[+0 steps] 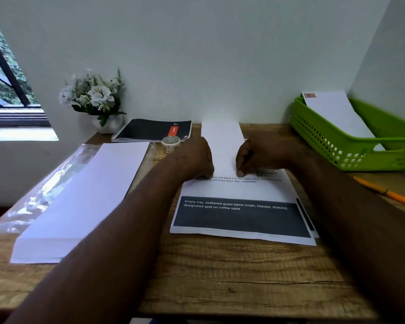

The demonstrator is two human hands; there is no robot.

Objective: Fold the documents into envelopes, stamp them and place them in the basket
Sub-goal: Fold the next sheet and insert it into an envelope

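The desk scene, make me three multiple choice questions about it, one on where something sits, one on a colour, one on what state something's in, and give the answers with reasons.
1. Where is the roll of tape?
A. in the basket
B. in front of the black notebook, left of the left hand
C. on the envelope stack

2. What colour is the basket?
A. green
B. blue
C. grey

3. What state is the envelope in the basket in?
A. torn open
B. crumpled
C. stamped at one corner

Answers:
1 B, the roll sits on the table just before the notebook.
2 A, its perforated walls are bright green.
3 C, a small stamp shows at its upper corner, leaning on the basket's rim.
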